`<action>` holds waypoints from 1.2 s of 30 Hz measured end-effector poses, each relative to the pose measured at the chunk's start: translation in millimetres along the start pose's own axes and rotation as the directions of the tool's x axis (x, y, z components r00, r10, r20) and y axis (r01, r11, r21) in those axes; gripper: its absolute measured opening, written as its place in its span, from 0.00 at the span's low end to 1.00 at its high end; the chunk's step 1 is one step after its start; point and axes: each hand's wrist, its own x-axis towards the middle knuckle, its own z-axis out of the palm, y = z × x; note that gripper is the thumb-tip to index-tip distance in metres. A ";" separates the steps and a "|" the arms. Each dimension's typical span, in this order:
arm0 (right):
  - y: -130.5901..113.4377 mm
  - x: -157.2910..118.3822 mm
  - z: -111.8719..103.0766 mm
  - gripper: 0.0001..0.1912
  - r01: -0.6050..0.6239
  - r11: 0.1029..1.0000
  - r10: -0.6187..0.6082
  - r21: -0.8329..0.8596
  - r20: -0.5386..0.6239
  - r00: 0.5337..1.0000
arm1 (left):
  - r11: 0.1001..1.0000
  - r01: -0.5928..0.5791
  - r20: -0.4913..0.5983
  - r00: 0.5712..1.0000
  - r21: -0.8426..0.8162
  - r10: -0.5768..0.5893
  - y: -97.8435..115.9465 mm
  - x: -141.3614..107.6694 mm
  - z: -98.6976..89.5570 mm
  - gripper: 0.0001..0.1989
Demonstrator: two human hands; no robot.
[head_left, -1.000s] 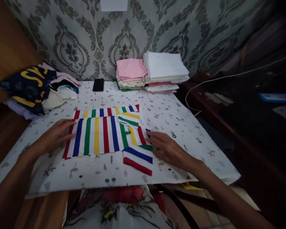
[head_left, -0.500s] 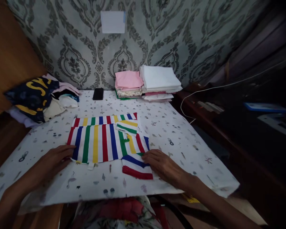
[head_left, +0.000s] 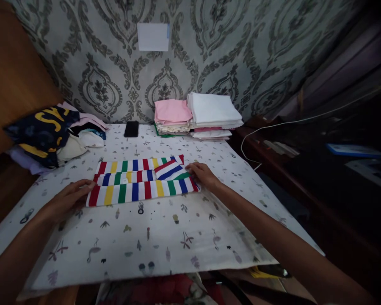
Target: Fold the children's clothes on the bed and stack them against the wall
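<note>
Damask wallpaper (head_left: 165, 80) is backing printed surface (head_left: 158, 250); half-bent left fingers (head_left: 83, 184), right fingers (head_left: 197, 169) are resting at striped shirt (head_left: 141, 192), grip unclear; shadow obscuring far right.

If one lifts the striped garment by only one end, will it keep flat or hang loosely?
The striped garment would probably sag, since its layers look like thin, soft cloth. Its folds may also fall open, as nothing visible fastens them.
</note>
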 end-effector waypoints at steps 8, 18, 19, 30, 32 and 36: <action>13.7 -20.5 -3.9 0.19 0.328 0.916 -0.326 -0.231 0.049 0.944 | 0.963 -0.118 -0.137 0.978 0.244 0.155 11.7 -10.0 11.2 0.33; 13.9 -49.1 -10.6 0.20 0.382 0.870 -0.405 -0.313 -0.010 0.914 | 0.777 -0.183 -0.207 0.904 0.603 0.373 -0.9 18.4 12.2 0.23; 15.4 -52.6 -12.5 0.22 0.377 0.881 -0.392 -0.286 0.006 0.920 | 0.760 -0.181 -0.197 0.905 0.624 0.376 -0.4 18.1 12.6 0.22; 40.7 -76.8 -13.1 0.16 0.458 0.774 -0.531 -0.438 -0.054 0.846 | 0.608 -0.142 -0.135 0.913 0.781 0.386 3.6 23.1 14.6 0.22; 36.6 -78.3 -13.7 0.13 0.472 0.725 -0.565 -0.501 -0.040 0.824 | 0.572 -0.101 -0.137 0.923 0.814 0.359 7.2 18.4 16.9 0.22; 18.9 -73.1 -0.8 0.16 0.541 0.545 -0.659 -0.640 0.072 0.749 | 0.383 0.000 -0.208 0.839 0.924 0.503 17.9 5.0 32.4 0.27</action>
